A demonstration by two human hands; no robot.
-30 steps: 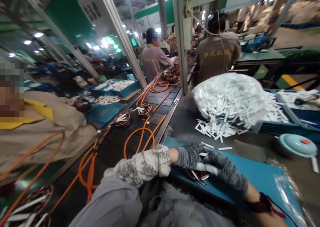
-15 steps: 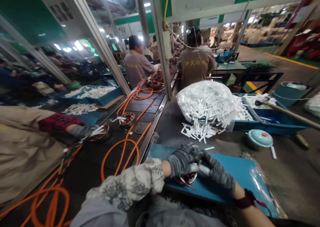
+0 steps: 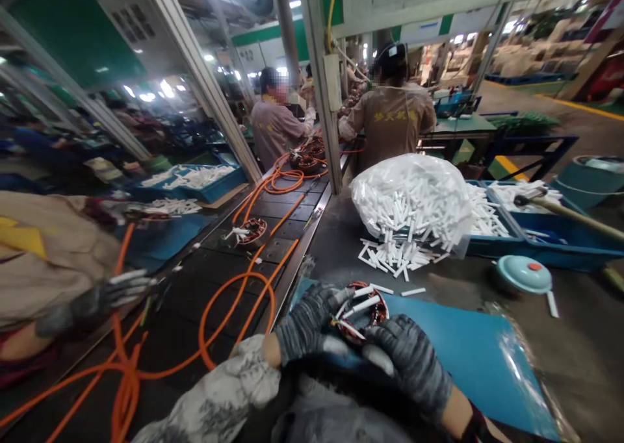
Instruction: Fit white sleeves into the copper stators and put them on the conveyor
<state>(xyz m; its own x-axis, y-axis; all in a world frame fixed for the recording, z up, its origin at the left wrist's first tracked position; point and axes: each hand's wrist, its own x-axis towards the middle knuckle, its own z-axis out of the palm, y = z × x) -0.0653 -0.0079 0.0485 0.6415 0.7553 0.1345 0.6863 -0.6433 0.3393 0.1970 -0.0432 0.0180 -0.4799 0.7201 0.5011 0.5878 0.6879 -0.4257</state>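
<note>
Stator [image 3: 359, 310] between left hand [image 3: 306, 323] and right hand [image 3: 409, 365].

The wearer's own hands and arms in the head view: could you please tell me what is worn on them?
Both the left hand and the right hand wear knitted gloves mottled in grey and dark grey. The left forearm has a pale sleeve cover with a grey marbled print, gathered at the wrist. At the right wrist a dark band shows.
</note>
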